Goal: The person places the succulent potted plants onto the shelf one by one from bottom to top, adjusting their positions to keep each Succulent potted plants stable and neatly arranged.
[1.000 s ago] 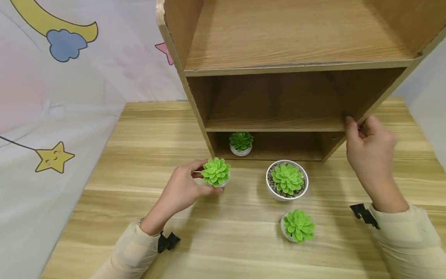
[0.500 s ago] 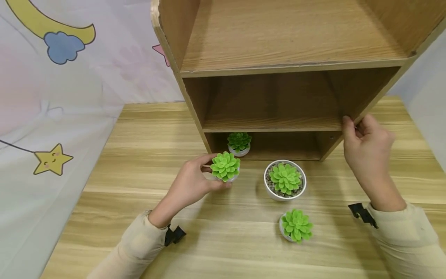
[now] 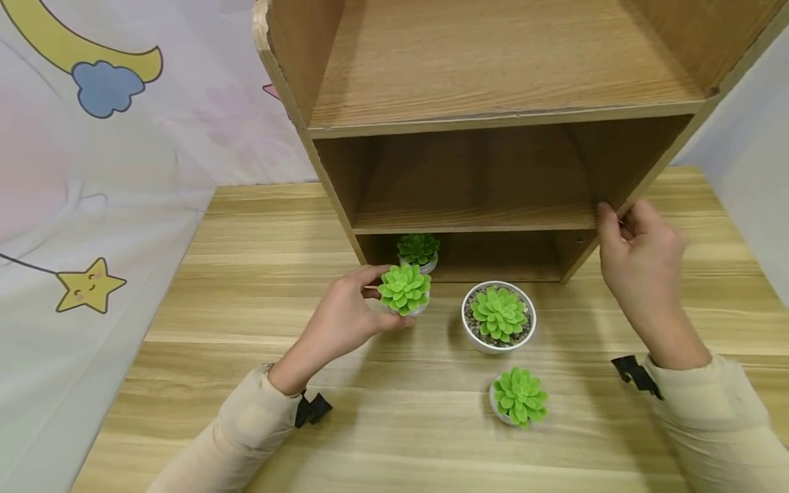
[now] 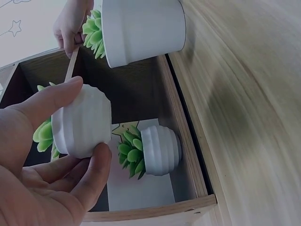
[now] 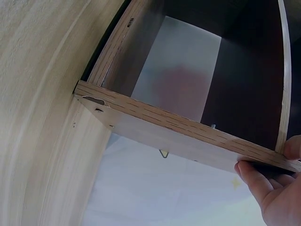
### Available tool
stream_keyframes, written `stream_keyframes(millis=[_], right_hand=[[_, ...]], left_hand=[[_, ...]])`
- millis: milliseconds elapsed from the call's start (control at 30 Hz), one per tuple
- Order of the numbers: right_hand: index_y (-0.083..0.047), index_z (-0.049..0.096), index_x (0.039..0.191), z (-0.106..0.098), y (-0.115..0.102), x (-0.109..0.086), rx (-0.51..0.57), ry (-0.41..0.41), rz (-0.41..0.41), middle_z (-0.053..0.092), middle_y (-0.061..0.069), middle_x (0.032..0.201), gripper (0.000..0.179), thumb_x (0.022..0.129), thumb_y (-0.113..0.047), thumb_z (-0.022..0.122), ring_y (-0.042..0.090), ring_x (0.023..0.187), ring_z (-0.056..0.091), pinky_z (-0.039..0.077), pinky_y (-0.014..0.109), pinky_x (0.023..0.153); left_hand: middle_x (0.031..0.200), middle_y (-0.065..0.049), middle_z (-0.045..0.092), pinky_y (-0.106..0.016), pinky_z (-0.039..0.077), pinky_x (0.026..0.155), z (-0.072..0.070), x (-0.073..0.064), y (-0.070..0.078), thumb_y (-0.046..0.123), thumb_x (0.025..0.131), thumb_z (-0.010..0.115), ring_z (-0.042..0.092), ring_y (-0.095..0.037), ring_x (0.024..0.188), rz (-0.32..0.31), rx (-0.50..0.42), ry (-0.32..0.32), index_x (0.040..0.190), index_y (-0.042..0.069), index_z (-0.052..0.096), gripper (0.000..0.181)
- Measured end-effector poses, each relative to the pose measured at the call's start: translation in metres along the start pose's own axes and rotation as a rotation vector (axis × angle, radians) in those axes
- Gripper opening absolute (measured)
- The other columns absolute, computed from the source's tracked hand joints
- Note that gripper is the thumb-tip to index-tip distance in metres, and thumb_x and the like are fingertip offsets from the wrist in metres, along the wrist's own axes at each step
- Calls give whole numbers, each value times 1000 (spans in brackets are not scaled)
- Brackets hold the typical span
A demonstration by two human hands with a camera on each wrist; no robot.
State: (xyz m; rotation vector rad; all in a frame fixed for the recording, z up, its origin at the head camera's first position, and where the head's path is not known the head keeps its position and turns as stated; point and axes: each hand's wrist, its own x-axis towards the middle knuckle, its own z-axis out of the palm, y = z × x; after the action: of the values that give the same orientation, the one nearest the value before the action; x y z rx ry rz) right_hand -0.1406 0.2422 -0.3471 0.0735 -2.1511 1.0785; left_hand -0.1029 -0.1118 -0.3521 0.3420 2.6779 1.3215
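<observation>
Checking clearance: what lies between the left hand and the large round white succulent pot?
In the head view, the held small white ribbed pot with green succulent, then bare wood-grain tabletop up to the large pot.

1. The head view's top edge cuts off the wooden shelf unit (image 3: 505, 122).
2. There, the held succulent (image 3: 404, 289) mostly hides its white pot (image 4: 87, 123).
3. The right wrist view crops the right hand (image 5: 282, 198); a pink patch (image 5: 181, 87) looks blurred.
</observation>
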Motion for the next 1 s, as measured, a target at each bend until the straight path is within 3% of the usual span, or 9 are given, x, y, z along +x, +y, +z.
stream_keyframes(millis=[300, 633, 800, 1000], right_hand=[[12, 67, 89, 1, 2, 0, -26, 11, -25, 70, 20, 83, 25, 96, -10, 58, -18, 71, 53, 40, 3, 60], [11, 68, 91, 1, 4, 0, -39, 19, -44, 70, 20, 82, 23, 95, -10, 59, -19, 71, 52, 37, 3, 59], [11, 69, 92, 1, 5, 0, -33, 23, -58, 70, 21, 81, 23, 95, -9, 59, -18, 69, 52, 37, 3, 59], [11, 68, 92, 0, 4, 0, -36, 16, -74, 70, 21, 82, 23, 95, -9, 58, -19, 71, 52, 38, 3, 60]], left_hand=[[117, 0, 62, -29, 54, 80, 6, 11, 5, 21, 66, 92, 65, -15, 96, 26, 9, -13, 130, 4, 61, 73], [120, -2, 61, -33, 55, 82, 12, 20, 14, 19, 67, 92, 65, -17, 99, 48, -32, -30, 132, 1, 58, 75], [122, -2, 60, -27, 54, 80, 15, 23, 18, 19, 68, 92, 65, -16, 99, 42, -28, -37, 132, 1, 58, 75], [121, -2, 61, -28, 55, 78, 17, 26, 22, 19, 67, 92, 66, -15, 97, 31, -16, -36, 132, 2, 58, 76]])
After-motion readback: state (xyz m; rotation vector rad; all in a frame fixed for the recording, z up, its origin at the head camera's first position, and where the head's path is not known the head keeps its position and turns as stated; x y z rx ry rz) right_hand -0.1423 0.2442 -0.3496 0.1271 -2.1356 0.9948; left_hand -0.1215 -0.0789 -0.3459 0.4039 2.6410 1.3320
